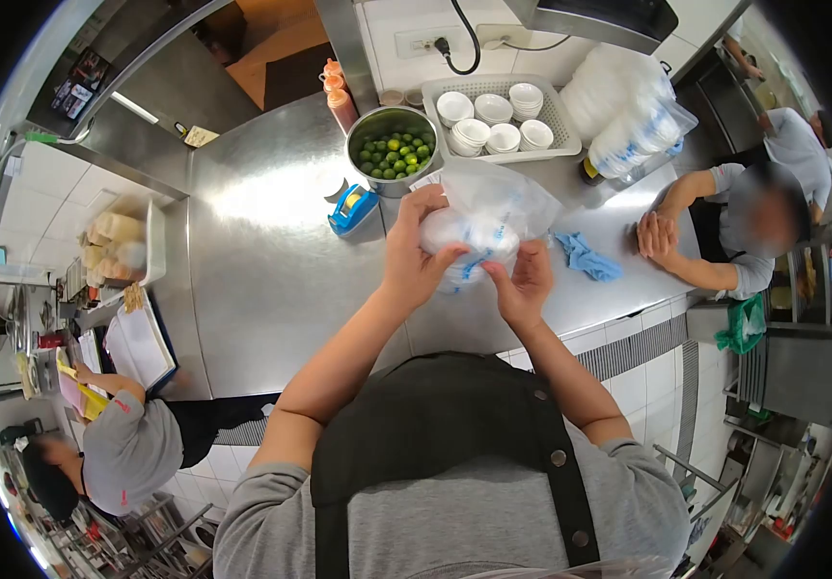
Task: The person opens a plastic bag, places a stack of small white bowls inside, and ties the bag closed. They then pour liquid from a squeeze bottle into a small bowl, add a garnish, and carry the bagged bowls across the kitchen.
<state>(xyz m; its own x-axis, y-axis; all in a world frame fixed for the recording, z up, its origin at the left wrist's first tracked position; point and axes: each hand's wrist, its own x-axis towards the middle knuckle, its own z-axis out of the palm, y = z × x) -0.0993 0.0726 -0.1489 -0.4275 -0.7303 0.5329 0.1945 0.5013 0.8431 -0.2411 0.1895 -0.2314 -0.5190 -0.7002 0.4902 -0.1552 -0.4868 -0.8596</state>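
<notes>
A clear plastic bag with blue print [493, 207] is held up over the steel counter [281, 309], with rounded white items inside it. My left hand [418, 253] grips the bag's left side, thumb pressed on its front. On the other side my right hand [522, 282] pinches the bag's lower right part, its thumb close to the left thumb. Just behind the bag stands a metal pot of limes [392, 154]. A blue tape dispenser [353, 209] sits left of my left hand, and a crumpled blue cloth [587, 258] lies right of my right hand.
A grey crate [573, 135] holds white bowls, with bagged containers [633, 135] beside it. Orange-capped bottles [339, 101] stand near the pot. One person [744, 227] leans on the counter at right; another person [136, 449] stands at lower left, near a clipboard [139, 343].
</notes>
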